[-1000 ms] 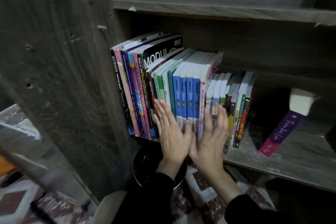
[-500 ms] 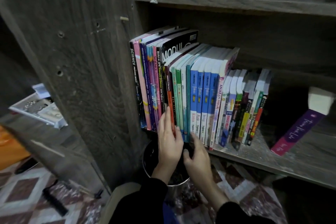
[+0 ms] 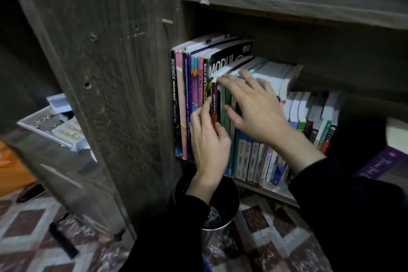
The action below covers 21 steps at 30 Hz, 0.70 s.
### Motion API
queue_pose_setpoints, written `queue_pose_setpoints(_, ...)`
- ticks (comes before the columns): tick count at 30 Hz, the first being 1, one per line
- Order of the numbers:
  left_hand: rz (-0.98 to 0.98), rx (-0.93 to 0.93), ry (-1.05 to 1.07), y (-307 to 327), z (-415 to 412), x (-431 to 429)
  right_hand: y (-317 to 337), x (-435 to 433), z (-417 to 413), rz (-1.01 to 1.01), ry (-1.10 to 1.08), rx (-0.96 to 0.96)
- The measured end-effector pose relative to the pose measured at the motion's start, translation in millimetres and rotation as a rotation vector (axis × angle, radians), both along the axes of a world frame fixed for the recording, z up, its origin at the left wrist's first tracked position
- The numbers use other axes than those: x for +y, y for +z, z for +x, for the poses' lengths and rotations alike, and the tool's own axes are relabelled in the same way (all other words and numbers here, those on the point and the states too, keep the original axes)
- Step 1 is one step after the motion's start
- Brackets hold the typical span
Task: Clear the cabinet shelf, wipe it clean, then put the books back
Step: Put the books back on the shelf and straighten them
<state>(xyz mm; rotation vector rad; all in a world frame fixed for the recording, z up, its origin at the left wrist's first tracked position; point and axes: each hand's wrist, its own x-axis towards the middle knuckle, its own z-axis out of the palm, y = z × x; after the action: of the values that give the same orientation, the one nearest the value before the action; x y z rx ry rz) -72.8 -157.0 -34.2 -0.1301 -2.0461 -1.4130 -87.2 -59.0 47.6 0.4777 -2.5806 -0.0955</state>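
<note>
A row of upright books (image 3: 249, 161) fills the left part of the wooden cabinet shelf (image 3: 276, 194). My left hand (image 3: 209, 143) lies against the spines, its fingers and thumb pinching a dark red book (image 3: 214, 104) beside the black "MODUL" book (image 3: 229, 59). My right hand (image 3: 256, 110) reaches over the blue and green books; its straight, spread fingers touch the top of the dark red book and its neighbours. A purple book (image 3: 379, 163) leans alone at the right of the shelf.
A metal bin (image 3: 220, 227) stands on the patterned floor just below my left wrist. The cabinet's side panel (image 3: 123, 95) rises at the left. Behind it lies a white tray (image 3: 55, 126). An upper shelf (image 3: 287, 6) overhangs the books.
Both hands rose from the bottom of the spines. The right hand moved up onto the book tops and the left hand took hold of the dark red book. The view shifted closer.
</note>
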Motion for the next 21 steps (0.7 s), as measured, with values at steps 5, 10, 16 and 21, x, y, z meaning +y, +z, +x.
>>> queue_pose_setpoints(5, -0.071, 0.091, -0.019, 9, -1, -12, -1, 16, 4, 0.034, 0.014, 0.076)
queue_pose_setpoints(10, -0.376, 0.054, -0.001, 22, -7, -21, -1, 25, 11, 0.054, 0.033, 0.088)
queue_pose_setpoints(16, -0.57, -0.064, -0.012, 35, -14, -23, 0, 25, 11, 0.05, 0.044, 0.075)
queue_pose_setpoints(21, -0.584, -0.071, -0.007, 39, -13, -21, -1, 26, 10, 0.039, 0.06, 0.077)
